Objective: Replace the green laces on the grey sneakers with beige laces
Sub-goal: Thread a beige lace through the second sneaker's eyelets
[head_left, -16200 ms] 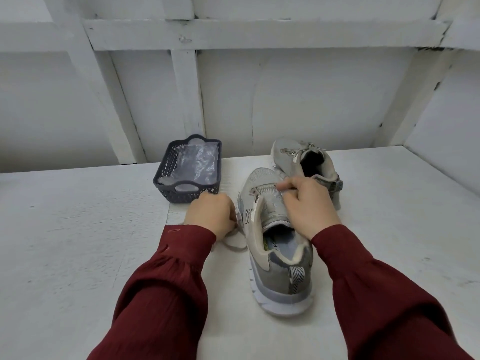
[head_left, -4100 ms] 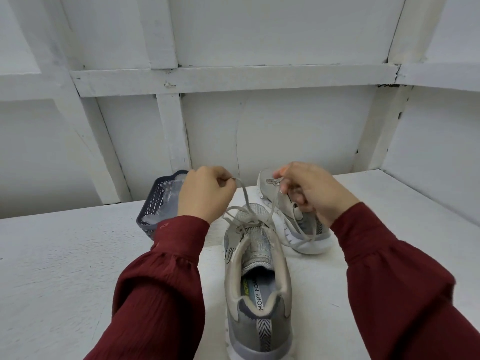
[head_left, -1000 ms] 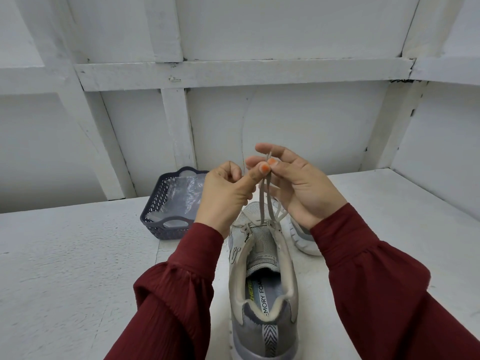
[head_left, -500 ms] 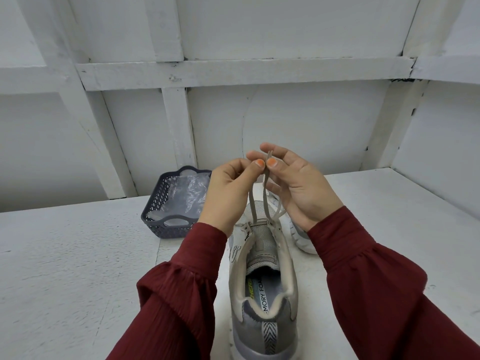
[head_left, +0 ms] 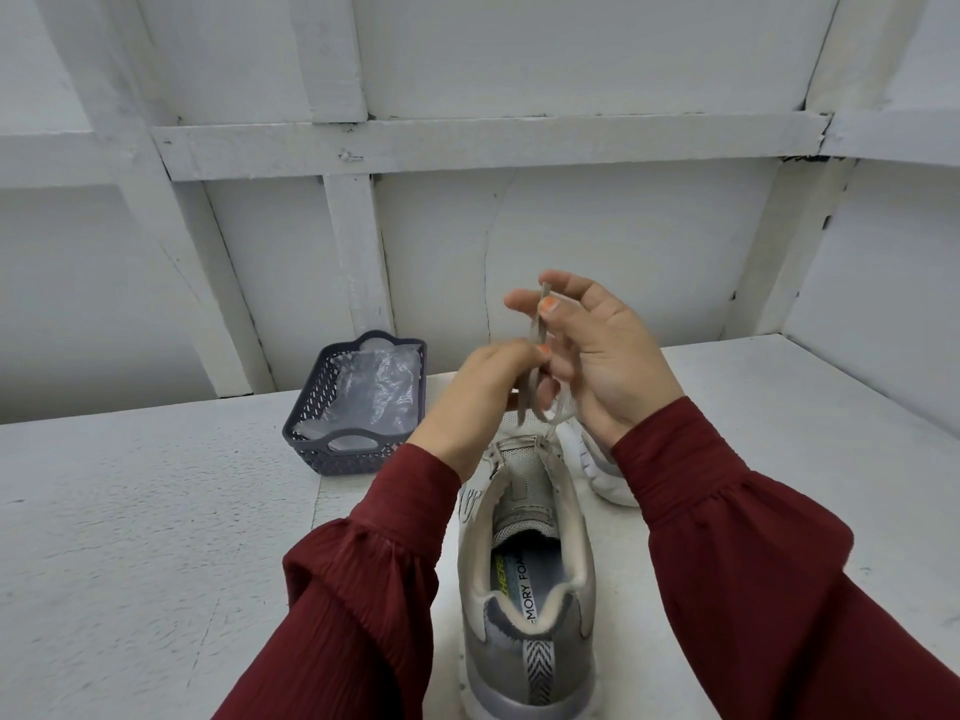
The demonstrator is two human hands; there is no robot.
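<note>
At the far left of the white painted counter (head_left: 130, 511) stands a dark blue-grey plastic basket (head_left: 358, 457) with lattice walls, close to the white boarded wall (head_left: 571, 241). A crumpled clear plastic bag (head_left: 376, 389) lies inside it.

Just right of the basket, the left hand (head_left: 480, 394) is raised above the counter, coming out of a dark red sleeve (head_left: 363, 589). Its fingers (head_left: 511, 356) are curled in tight, and the thumb and forefinger pinch the beige lace (head_left: 531, 376) partway up its two strands.

The strands rise side by side from the top eyelets of a grey sneaker (head_left: 524, 563) of mesh with beige trim and a white sole. It stands upright on the counter between the forearms, heel nearest the camera, toe pointing away.

The right hand (head_left: 608, 356) is higher, palm turned towards the left hand. Its thumb and forefinger pinch the upper ends of the lace, the tips poking out above them. The other fingers are loosely bent and hold nothing; a slack loop of lace hangs below them. The two hands are nearly touching at the lace.

Behind the right wrist, a second grey sneaker (head_left: 597, 472) rests on the counter, just beside the first. Only part of its white sole shows.
</note>
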